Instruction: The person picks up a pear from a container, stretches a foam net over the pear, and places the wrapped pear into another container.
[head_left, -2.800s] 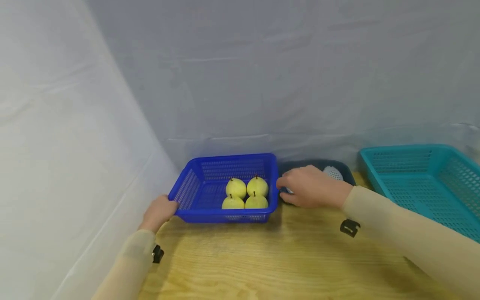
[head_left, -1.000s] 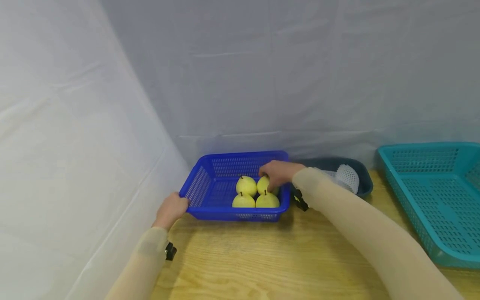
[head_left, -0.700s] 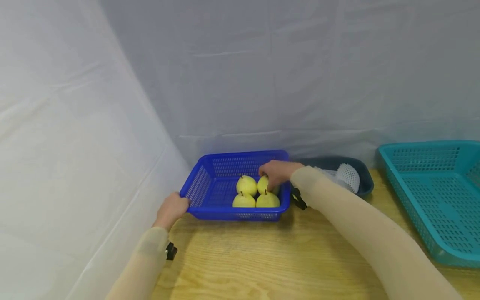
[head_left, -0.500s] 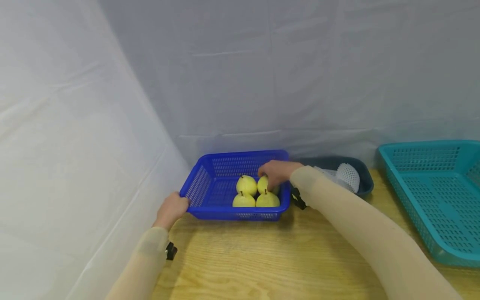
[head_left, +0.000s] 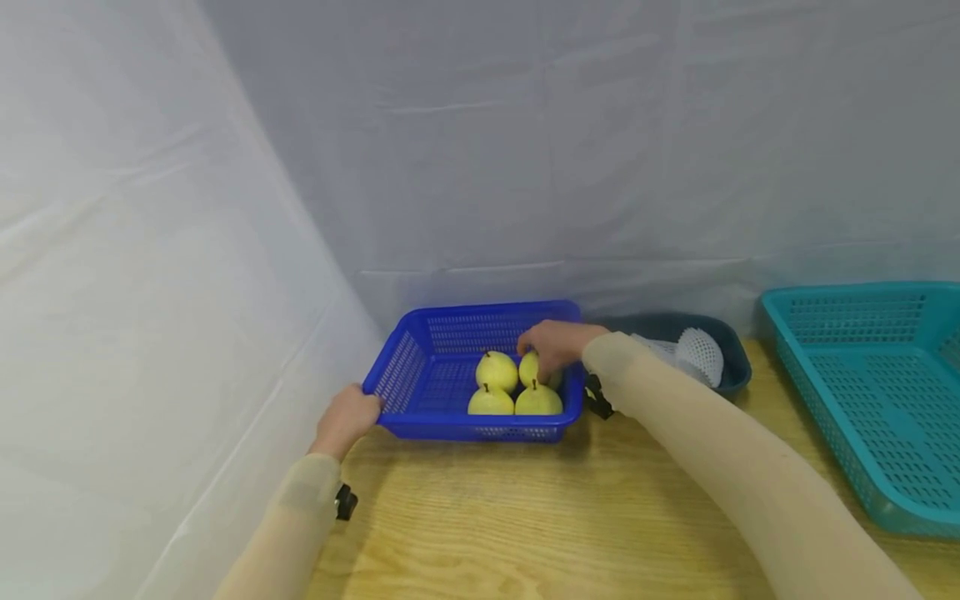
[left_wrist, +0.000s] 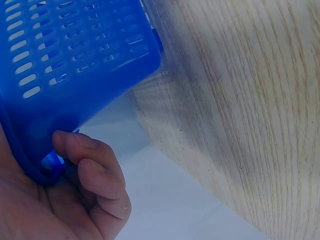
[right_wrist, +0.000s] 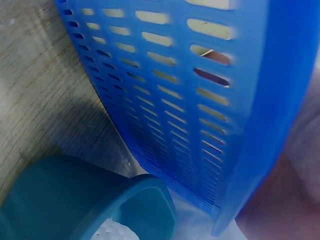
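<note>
A blue perforated plastic basket (head_left: pixel 444 385) stands on the wooden table against the back sheet. Its front-left corner rim is gripped by my left hand (head_left: pixel 345 421); in the left wrist view the fingers (left_wrist: pixel 102 180) curl under that corner. Several yellow-green pears sit bunched at the basket's right side: one back-left pear (head_left: pixel 497 372), a front-left pear (head_left: pixel 491 402) and a front-right pear (head_left: pixel 538 400). Reaching over the right wall, my right hand (head_left: pixel 558 343) holds the back-right pear (head_left: pixel 529 369), partly hidden by the fingers. In the right wrist view the basket wall (right_wrist: pixel 245 95) hides most of this hand.
Right of the basket is a dark teal bin (head_left: pixel 735 375) with white foam fruit nets (head_left: pixel 701 357) in it. A larger turquoise basket (head_left: pixel 817 408) stands farther right. White sheeting (head_left: pixel 247 350) rises along the left and back.
My right hand has moved from the dark bin's left side to the back-right pear in the blue basket. Over the last second both hands stay nearly still. The head view has turned slightly.
</note>
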